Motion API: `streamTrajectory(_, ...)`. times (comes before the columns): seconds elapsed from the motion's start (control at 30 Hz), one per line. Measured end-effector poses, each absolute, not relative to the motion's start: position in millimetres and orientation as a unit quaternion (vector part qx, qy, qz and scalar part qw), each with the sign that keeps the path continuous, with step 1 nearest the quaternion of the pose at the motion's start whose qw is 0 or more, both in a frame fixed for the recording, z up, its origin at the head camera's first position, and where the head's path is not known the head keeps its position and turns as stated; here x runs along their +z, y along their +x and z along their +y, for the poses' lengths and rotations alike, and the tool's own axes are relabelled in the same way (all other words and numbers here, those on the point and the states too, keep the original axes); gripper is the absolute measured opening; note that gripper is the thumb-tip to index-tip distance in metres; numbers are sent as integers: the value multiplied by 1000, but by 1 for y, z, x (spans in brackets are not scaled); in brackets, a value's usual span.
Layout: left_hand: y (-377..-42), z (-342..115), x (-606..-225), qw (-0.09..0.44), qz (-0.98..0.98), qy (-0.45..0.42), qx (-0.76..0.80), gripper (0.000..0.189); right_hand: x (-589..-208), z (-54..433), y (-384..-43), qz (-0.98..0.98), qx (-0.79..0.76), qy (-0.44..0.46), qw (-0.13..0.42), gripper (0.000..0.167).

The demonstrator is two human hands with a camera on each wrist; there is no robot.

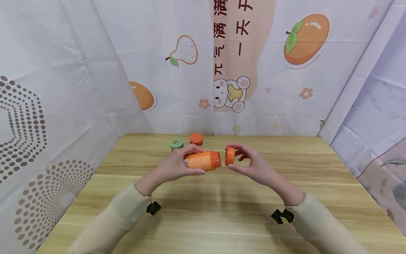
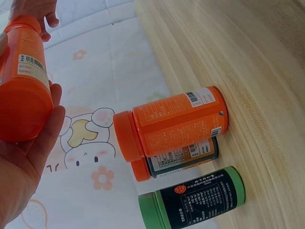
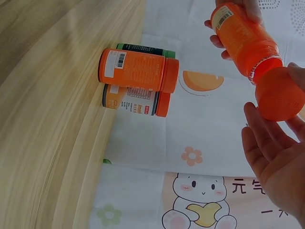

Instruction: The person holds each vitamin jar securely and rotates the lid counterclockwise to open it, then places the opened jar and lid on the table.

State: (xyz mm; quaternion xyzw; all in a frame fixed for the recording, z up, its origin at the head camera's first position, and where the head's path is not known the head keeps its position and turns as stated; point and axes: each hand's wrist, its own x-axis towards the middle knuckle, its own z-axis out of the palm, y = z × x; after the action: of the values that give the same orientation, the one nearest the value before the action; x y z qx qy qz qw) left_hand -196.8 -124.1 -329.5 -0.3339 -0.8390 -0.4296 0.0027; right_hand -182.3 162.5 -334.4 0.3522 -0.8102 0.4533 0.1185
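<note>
Head view: left grip holds an uncapped orange bottle; just beside it, right grip pinches an orange cap.

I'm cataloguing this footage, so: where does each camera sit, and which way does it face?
Head: on the person's head, facing forward and down over the table toward the curtain; left hand, right hand and sleeves show.
Left wrist: on that wrist, facing past the bottle to the orange jar, scene sideways; left hand close, right hand partly beyond.
Right wrist: on that wrist, facing the cap and bottle, also sideways; right hand close, left fingers beyond.
Both wrist views share the bottle, orange jar and green-lidded jar.
</note>
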Motion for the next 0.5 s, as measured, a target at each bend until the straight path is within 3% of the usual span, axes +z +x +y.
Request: streamTrajectory(0.5, -205, -118, -331, -14, -831, -339, -441, 54, -336, 178, -186, -819, 448, 336, 125, 56)
